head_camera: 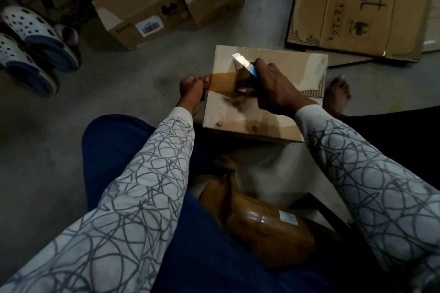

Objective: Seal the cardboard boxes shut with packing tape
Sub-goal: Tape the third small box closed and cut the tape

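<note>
The person sits on a grey concrete floor (114, 83) with a small cardboard box (281, 114) just ahead of the knees, slightly toward 1 o'clock from the middle of the view. Its top flaps lie closed.

The left hand (191, 89) is at the box's 9 o'clock edge, fingers curled together and pinching the free end of a strip of brown packing tape (222, 82). The strip runs taut across the box top to the tape roll (245, 78). The right hand (273, 85) grips this roll from above, fingers wrapped round it. A white-and-blue piece (242, 62) sticks out past those fingers toward 11 o'clock; what it is cannot be told.

Both arms wear pale sleeves (133, 197) with a grey looping pattern.

A bare foot (337, 95) rests on the floor at the box's 3 o'clock side. At 6 o'clock, near the lap, lies a parcel wrapped in glossy brown tape (257, 226). Two closed cartons (133, 2) stand at 11 to 12 o'clock, a flattened carton printed "boat" (352, 7) lies at 1 o'clock, and a pair of white perforated clogs (31, 38) sits at 9 to 10 o'clock.
</note>
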Available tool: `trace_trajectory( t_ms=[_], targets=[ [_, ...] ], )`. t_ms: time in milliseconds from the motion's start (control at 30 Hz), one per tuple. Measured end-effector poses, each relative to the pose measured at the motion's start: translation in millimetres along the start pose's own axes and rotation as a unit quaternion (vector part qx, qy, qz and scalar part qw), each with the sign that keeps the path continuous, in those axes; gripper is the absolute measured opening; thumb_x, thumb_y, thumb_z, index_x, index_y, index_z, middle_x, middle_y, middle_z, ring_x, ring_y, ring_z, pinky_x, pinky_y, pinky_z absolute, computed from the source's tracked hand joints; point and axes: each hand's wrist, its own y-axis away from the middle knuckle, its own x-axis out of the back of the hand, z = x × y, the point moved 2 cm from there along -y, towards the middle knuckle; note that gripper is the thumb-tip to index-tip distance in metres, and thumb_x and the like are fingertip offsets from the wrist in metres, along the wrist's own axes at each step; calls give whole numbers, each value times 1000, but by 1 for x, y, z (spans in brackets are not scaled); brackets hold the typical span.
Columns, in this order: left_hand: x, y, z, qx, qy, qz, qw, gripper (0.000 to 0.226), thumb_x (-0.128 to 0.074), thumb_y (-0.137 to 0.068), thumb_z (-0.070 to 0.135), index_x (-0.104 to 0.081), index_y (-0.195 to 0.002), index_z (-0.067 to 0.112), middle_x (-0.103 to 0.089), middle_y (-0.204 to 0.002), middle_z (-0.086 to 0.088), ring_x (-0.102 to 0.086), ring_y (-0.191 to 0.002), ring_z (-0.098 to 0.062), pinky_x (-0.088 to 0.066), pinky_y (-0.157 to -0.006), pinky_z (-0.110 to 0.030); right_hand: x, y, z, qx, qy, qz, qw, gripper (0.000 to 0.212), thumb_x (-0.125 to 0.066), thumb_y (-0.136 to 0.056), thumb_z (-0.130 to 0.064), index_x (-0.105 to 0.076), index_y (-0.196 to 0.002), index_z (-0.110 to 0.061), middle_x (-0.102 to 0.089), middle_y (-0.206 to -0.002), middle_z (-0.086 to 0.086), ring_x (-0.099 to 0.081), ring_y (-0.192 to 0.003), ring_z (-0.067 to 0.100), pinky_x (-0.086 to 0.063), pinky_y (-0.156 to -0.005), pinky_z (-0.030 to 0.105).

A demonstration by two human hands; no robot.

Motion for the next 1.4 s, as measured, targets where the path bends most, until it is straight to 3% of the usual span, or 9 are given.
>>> trace_trajectory(
  t_ms=[67, 133, 233, 433, 633, 800, 900, 1167, 1400],
  targets=[
    [-2, 2, 3, -12, -60, 14, 998, 24, -76, -81, 32, -60, -75, 16, -63, -76, -7, -58, -69, -20, -51, -63, -35, 0, 0, -3, 2, -1, -3, 1000, 53, -71, -81, -5, -42, -125, -7, -53, -122, 16, -45, -100, 26, -35, -78, 34],
    [1, 9, 2, 13, -150, 58, 987, 48, -77, -73, 48, -64, -103, 12, -64, -103, -9, -62, -87, -24, -54, -68, -35, 1, 0, -5, 3, 1, -4, 1000, 55, -72, -81, -4, -42, -127, -7, -53, -124, 16, -43, -100, 23, -37, -79, 35],
    [-4, 34, 4, -77, -242, 160, 954, 34, -63, -92, 27, -62, -117, 4, -59, -123, -16, -58, -110, -29, -45, -90, -33, 1, 1, -6, 4, -3, -4, 1000, 56, -71, -82, -3, -42, -130, -6, -52, -126, 17, -46, -105, 29, -35, -81, 33],
    [-36, 80, -16, -207, -224, 92, 948, 41, -37, -108, 22, -50, -146, 13, -51, -148, -11, -47, -135, -27, -30, -111, -28, 0, -4, -6, -1, 24, -7, 1000, 47, -72, -84, -13, -42, -119, -4, -53, -114, 18, -44, -93, 28, -39, -76, 40],
    [-35, 81, -22, -210, -217, 131, 944, 41, -43, -104, 12, -57, -142, 19, -59, -141, -8, -55, -126, -28, -34, -98, -17, 26, 1, -1, 12, 39, -105, 994, 58, -77, -87, -26, -39, -126, -7, -55, -104, 5, -51, -84, 21, -39, -72, 30],
    [-36, 78, -22, -209, -203, 148, 945, 37, -43, -105, 16, -63, -136, 19, -63, -137, -7, -59, -122, -29, -41, -99, -25, 58, 20, 22, -42, 62, -127, 989, 58, -76, -87, -32, -42, -126, -7, -56, -107, 5, -53, -90, 23, -41, -75, 35],
    [-38, 78, -22, -190, -202, 151, 949, 36, -41, -106, 21, -63, -136, 21, -63, -137, -6, -59, -121, -28, -43, -97, -25, 80, 44, 42, -83, 67, -107, 988, 59, -81, -81, -38, -46, -119, -8, -60, -108, 9, -57, -92, 27, -44, -77, 37],
    [-37, 79, -20, -181, -192, 160, 951, 36, -41, -107, 24, -66, -133, 21, -66, -133, -6, -61, -117, -26, -38, -86, -20, 114, 109, 89, -176, -7, 4, 984, 29, -74, -88, -34, -52, -87, -15, -51, -74, 1, -49, -65, 17, -34, -65, 32],
    [-37, 76, -22, -183, -178, 151, 955, 36, -43, -104, 19, -67, -131, 20, -65, -133, -4, -60, -120, -23, -36, -91, -15, 103, 128, 121, -250, 29, 12, 968, 24, -67, -94, -30, -50, -96, -13, -56, -91, 14, -59, -91, 35, -44, -80, 42]
  ],
)
